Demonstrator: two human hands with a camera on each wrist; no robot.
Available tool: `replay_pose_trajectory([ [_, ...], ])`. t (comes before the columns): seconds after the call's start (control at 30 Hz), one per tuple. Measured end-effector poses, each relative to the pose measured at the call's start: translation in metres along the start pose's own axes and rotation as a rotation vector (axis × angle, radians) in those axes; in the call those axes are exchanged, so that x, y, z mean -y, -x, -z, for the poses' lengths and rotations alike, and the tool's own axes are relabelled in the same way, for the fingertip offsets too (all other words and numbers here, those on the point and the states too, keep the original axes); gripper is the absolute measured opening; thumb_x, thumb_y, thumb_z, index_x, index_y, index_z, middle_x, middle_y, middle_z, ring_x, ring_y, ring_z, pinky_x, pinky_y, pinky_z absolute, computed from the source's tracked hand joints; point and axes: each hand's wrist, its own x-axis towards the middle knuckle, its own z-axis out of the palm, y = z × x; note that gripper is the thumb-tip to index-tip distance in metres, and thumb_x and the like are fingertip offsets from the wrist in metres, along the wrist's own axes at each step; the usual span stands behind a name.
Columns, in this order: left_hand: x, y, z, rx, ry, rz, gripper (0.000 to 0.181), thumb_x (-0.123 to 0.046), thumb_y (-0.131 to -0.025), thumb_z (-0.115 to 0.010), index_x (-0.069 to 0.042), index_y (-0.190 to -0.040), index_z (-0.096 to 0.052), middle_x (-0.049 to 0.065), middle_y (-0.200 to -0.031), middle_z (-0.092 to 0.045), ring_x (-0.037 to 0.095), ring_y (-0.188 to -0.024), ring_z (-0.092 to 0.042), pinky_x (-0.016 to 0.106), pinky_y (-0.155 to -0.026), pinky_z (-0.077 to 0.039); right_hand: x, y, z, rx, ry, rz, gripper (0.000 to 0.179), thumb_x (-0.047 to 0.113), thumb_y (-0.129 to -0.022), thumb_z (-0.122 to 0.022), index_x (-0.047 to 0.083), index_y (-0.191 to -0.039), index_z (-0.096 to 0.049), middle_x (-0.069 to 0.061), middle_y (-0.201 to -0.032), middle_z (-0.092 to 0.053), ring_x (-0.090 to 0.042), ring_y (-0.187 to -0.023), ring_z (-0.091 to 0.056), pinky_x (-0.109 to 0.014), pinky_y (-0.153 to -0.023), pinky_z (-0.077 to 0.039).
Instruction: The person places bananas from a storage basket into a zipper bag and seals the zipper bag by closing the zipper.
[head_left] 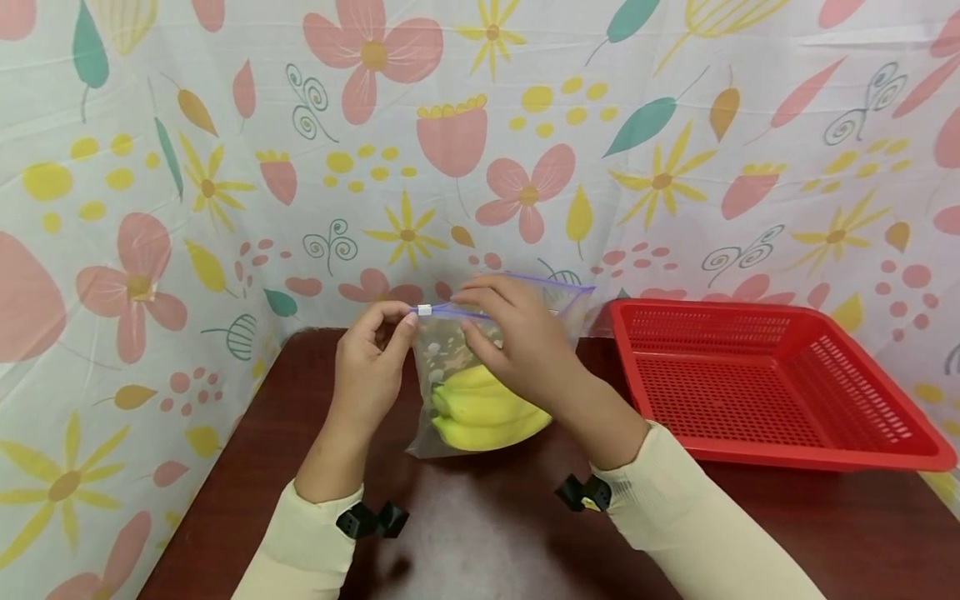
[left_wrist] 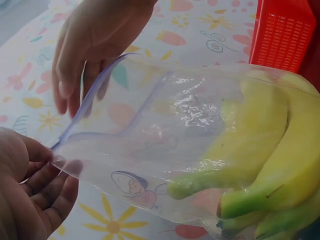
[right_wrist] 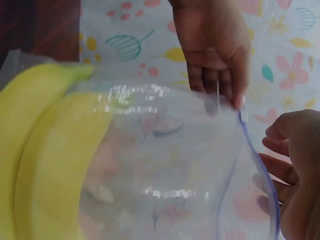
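Note:
A clear slider zip bag with a purple seal hangs over the table with a bunch of yellow bananas inside. My left hand pinches the bag's top left corner between thumb and fingers, beside the white slider. My right hand is at the bag's mouth with its thumb apart from the fingers. In the right wrist view, some fingertips of that hand show through the clear plastic. The two edges of the purple seal stand apart in the left wrist view.
A red perforated plastic basket stands on the right of the dark brown table. Behind and to the left hangs a flower-patterned sheet. Each sleeve carries a small black camera mount near the wrist.

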Motion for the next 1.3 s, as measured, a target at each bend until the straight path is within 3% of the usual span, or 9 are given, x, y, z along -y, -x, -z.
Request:
replay_pose_trajectory([
  [0.23, -0.005, 0.003, 0.001, 0.016, -0.031, -0.032, 0.014, -0.021, -0.100, -0.064, -0.009, -0.107, -0.067, 0.006, -0.095, -0.066, 0.013, -0.078, -0.061, 0.020, -0.065, -0.048, 0.013, -0.009, -0.013, 0.076, 0.036, -0.046, 0.024, 0.017, -0.095, -0.068, 0.008, -0.118, -0.070, -0.008, -0.121, -0.070, -0.026, -0.123, -0.061, -0.047, -0.110, -0.044],
  [0.37, -0.008, 0.005, 0.002, 0.033, -0.045, -0.054, 0.012, -0.020, -0.099, -0.065, -0.011, -0.107, -0.067, 0.002, -0.097, -0.064, 0.015, -0.078, -0.059, 0.021, -0.065, -0.047, 0.017, -0.012, -0.018, 0.093, 0.044, -0.086, 0.022, 0.020, -0.097, -0.067, 0.009, -0.115, -0.071, -0.006, -0.116, -0.071, -0.024, -0.117, -0.063, -0.047, -0.107, -0.045],
  [0.6, -0.012, 0.007, 0.003, 0.061, -0.091, -0.081, 0.012, -0.023, -0.100, -0.064, -0.014, -0.105, -0.068, 0.000, -0.098, -0.063, 0.014, -0.081, -0.059, 0.021, -0.068, -0.048, 0.022, -0.014, -0.025, 0.101, 0.050, -0.125, 0.018, 0.023, -0.100, -0.064, 0.012, -0.112, -0.072, -0.002, -0.108, -0.072, -0.022, -0.107, -0.064, -0.043, -0.099, -0.047],
  [0.77, -0.012, 0.008, 0.005, 0.056, -0.149, -0.161, 0.011, -0.022, -0.100, -0.063, -0.013, -0.103, -0.069, 0.001, -0.096, -0.064, 0.011, -0.084, -0.056, 0.020, -0.072, -0.048, 0.025, -0.015, -0.027, 0.098, 0.030, -0.137, 0.017, 0.020, -0.099, -0.063, 0.012, -0.111, -0.071, -0.002, -0.109, -0.073, -0.022, -0.112, -0.065, -0.044, -0.102, -0.046],
  [0.93, -0.011, 0.007, 0.005, 0.046, -0.178, -0.231, 0.011, -0.020, -0.100, -0.063, -0.011, -0.101, -0.070, 0.002, -0.094, -0.064, 0.010, -0.085, -0.055, 0.020, -0.074, -0.046, 0.026, -0.015, -0.028, 0.094, 0.023, -0.148, 0.016, 0.019, -0.098, -0.063, 0.012, -0.109, -0.071, -0.002, -0.107, -0.073, -0.022, -0.107, -0.065, -0.043, -0.098, -0.047],
  [1.3, -0.010, 0.007, 0.005, 0.059, -0.172, -0.252, 0.012, -0.021, -0.101, -0.062, -0.011, -0.101, -0.069, 0.001, -0.093, -0.064, 0.011, -0.086, -0.054, 0.021, -0.074, -0.046, 0.025, -0.015, -0.030, 0.083, 0.018, -0.163, 0.014, 0.016, -0.095, -0.062, 0.011, -0.106, -0.070, -0.002, -0.105, -0.073, -0.021, -0.100, -0.066, -0.043, -0.097, -0.047],
])
